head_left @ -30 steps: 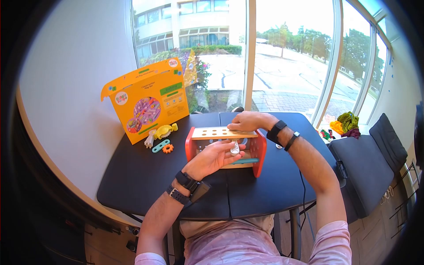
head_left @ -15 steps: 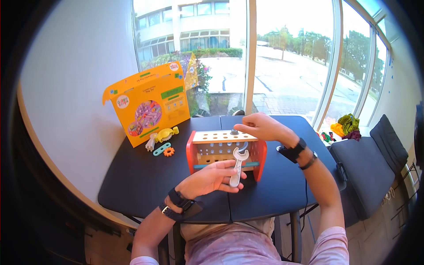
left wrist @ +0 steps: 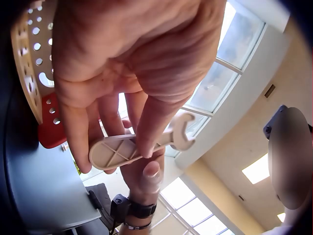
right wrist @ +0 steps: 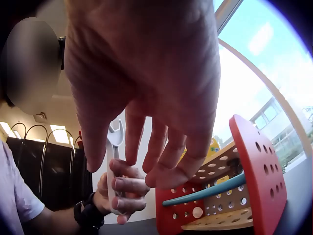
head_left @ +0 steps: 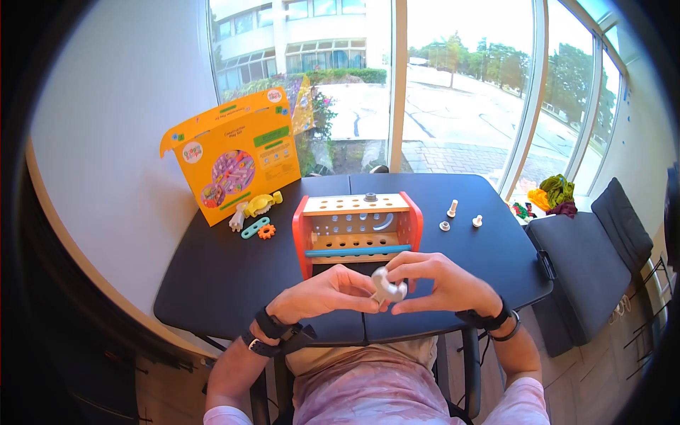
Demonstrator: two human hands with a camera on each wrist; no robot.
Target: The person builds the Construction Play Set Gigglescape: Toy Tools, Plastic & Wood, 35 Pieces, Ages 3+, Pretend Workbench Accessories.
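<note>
My left hand (head_left: 324,292) pinches the toy wrench (head_left: 386,287) by its handle, keeping the head free; my right hand (head_left: 448,285), fingers apart, hovers beside it.

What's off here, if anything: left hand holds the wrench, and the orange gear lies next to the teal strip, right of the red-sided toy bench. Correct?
Not quite: the side is wrong. The head view shows the orange gear next to the teal strip, left of the red-sided toy bench. Left hand holding the wrench is right.
</note>
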